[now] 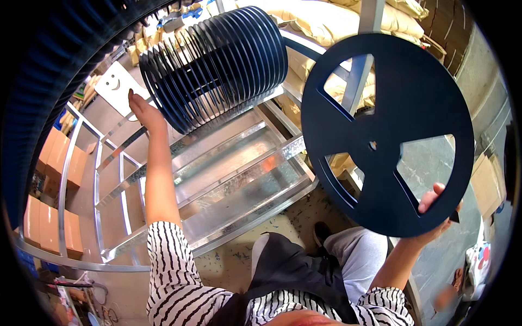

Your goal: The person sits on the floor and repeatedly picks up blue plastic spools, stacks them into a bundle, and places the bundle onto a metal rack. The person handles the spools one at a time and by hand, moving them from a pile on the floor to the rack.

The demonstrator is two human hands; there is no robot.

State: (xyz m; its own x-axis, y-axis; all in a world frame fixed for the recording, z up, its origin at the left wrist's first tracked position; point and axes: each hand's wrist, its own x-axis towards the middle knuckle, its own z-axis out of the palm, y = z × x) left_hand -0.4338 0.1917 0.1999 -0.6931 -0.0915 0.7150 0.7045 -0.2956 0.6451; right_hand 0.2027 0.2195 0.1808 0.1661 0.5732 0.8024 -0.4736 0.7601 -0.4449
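Note:
A large flat black reel (380,117) with three cut-out windows and a small centre hole is held up on the right. My right hand (435,217) grips its lower right rim, with fingertips showing through one window. A long row of similar black reels (215,68) lies side by side on a metal rack (239,182) at the upper middle. My left hand (147,113) is at the left end of that row, its fingers stretched out along the outermost reel. Whether the palm presses on that reel I cannot tell.
A white board or seat with a smiley face (115,89) stands beyond my left hand. Cardboard boxes (54,225) are stacked at left. Pale sacks (321,22) pile up behind the reels, near an upright metal post (371,16). Dark ribbed material (38,98) curves along the upper left.

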